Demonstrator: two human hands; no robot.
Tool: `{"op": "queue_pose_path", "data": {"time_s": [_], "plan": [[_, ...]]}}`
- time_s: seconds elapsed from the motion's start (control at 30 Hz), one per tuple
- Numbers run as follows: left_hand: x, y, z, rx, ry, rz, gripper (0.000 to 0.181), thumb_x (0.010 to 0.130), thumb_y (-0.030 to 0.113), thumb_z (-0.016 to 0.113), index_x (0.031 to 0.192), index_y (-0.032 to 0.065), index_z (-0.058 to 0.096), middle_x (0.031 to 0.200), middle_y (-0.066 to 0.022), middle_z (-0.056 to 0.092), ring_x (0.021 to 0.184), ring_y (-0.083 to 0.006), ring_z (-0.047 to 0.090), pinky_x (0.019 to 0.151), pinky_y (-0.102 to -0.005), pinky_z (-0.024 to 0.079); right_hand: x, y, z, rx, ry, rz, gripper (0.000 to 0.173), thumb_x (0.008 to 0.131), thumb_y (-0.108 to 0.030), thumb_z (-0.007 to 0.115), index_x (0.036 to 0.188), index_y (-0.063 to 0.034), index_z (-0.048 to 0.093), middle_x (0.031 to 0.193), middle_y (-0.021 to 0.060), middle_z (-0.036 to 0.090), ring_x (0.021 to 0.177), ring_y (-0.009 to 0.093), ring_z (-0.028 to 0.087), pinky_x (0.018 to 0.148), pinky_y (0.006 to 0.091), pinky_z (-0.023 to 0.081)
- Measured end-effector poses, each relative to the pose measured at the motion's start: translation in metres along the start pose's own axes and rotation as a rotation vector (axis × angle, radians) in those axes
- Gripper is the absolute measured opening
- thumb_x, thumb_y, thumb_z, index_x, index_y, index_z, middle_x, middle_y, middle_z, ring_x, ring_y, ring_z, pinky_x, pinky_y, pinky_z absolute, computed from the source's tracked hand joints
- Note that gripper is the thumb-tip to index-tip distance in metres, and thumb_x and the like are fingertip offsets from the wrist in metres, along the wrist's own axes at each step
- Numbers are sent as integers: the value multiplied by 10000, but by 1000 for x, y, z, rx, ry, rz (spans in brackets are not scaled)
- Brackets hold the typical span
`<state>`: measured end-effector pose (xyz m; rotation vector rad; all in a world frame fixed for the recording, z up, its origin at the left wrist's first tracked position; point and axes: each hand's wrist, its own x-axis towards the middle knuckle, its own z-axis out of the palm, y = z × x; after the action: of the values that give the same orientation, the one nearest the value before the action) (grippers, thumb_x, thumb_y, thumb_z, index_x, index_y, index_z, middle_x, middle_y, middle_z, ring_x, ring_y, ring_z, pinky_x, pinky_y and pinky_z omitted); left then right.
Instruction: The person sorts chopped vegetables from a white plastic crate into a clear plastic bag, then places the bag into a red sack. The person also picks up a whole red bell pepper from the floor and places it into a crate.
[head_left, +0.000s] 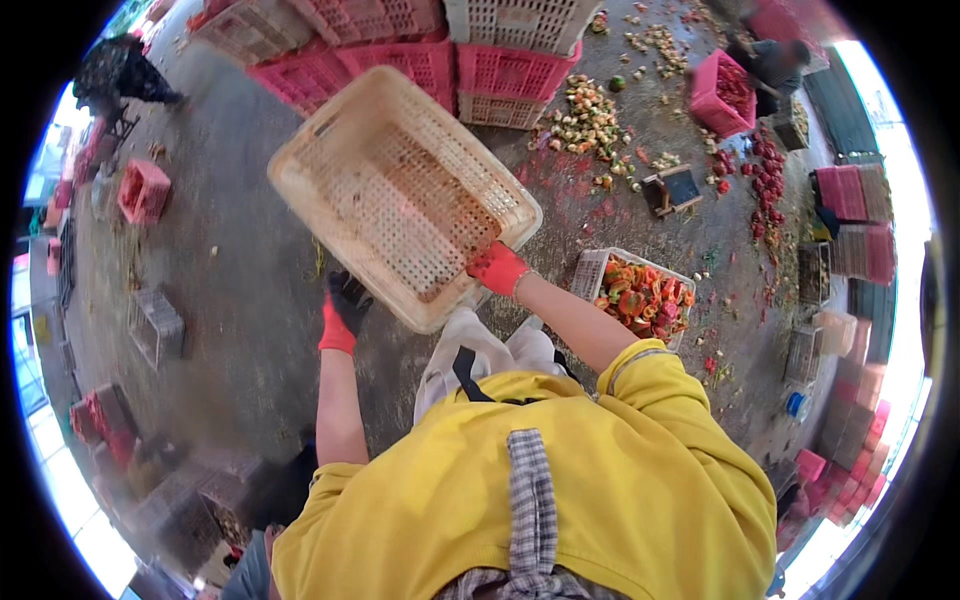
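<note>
My right hand (498, 268), in a red glove with a dark palm, grips the near right rim of a large, dirty cream plastic crate (405, 195). The crate is tilted with its inside towards me; it holds nothing but brown stains on its perforated walls. Left of its near corner, my left hand (343, 311), in a red and black glove, is off the crate with its fingers apart and nothing in them. Beyond the crate rise stacked pink crates (397, 64) and white crates (521, 26). A white crate of cut red peppers (596, 274) stands on the floor beside my right forearm.
A small stool (679, 187) stands on the wet floor near heaps of pepper scraps (589, 116) and red peppers (769, 176). A person (776, 64) sits by a pink crate (705, 101). Another person (124, 71) is at the far left, above a pink crate (152, 184) and a grey crate (171, 330).
</note>
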<state>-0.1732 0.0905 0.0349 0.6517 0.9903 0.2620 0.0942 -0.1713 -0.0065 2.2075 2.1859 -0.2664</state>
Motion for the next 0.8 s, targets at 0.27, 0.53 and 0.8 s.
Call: {"op": "queue_pose_path", "data": {"time_s": [0.27, 0.53, 0.8], "plan": [[75, -34, 23, 68, 91, 4, 613, 822, 268, 656, 1363, 158, 389, 1264, -79, 513, 1130, -290, 511, 918, -447, 464, -28, 4, -79, 180, 249, 276, 478, 736, -314, 649, 1177, -162, 545, 1111, 81, 551, 1115, 259, 475, 1005, 496, 285], [73, 12, 46, 276, 389, 138, 606, 821, 333, 663, 1299, 44, 428, 1193, -167, 554, 1104, -355, 548, 862, -489, 495, -207, -39, -57, 233, 593, 1133, 539, 730, -322, 653, 1218, -123, 537, 1237, 118, 517, 1193, 291, 447, 1038, 504, 290], [67, 80, 173, 859, 242, 1266, 574, 830, 140, 665, 1286, -89, 400, 1292, -241, 489, 1166, -321, 494, 975, -407, 412, -414, -197, 3, 1088, 643, 2281, 580, 783, -408, 626, 1193, -4, 554, 1249, 221, 540, 1158, 347, 511, 978, 386, 405]]}}
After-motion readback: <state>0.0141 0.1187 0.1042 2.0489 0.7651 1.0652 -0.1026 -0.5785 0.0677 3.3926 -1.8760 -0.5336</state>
